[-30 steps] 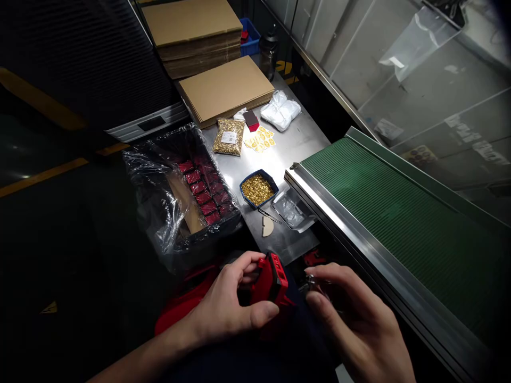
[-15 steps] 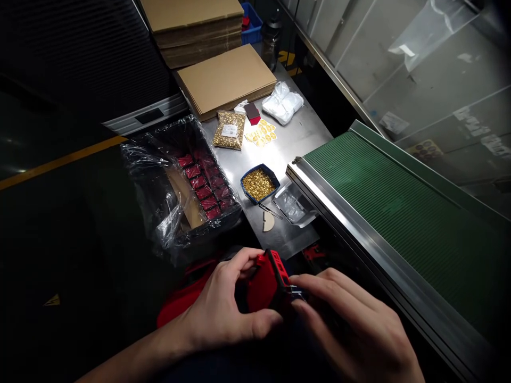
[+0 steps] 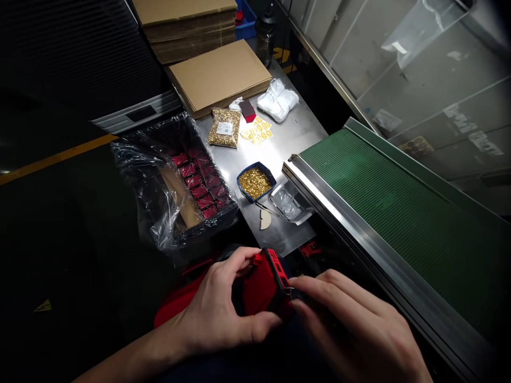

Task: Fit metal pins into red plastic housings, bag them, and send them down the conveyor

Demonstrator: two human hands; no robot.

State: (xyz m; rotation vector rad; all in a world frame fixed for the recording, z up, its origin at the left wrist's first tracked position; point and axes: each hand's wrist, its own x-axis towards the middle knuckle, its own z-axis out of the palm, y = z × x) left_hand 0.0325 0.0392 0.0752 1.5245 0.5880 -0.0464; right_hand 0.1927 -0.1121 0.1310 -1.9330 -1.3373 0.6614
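Note:
My left hand [image 3: 217, 308] is wrapped round a red and black plastic case [image 3: 261, 287], thumb on the near side and fingers at the back. The case is tilted, its slotted red edge facing up and right. At its right corner, my right hand [image 3: 359, 319] pinches a small shiny metal piece [image 3: 290, 290] between thumb and forefinger, close against the case. The metal piece is mostly hidden by the fingers. Beyond my hands, a dark blue tray [image 3: 240, 187] of small gold-coloured metal parts [image 3: 256, 183] stands on the metal table [image 3: 297, 247].
A black crate [image 3: 225, 215], lined with clear plastic, holds several red items at left. A green conveyor [image 3: 383, 207] runs along the right. Tweezers [image 3: 266, 208], a clear bag of parts [image 3: 224, 127], yellow stickers [image 3: 257, 131] and cardboard sheets [image 3: 221, 72] lie on the table.
The whole view has shifted slightly, so the table and crate appear a little further left. Both hands keep their hold at the case, with only slight movement of the fingers.

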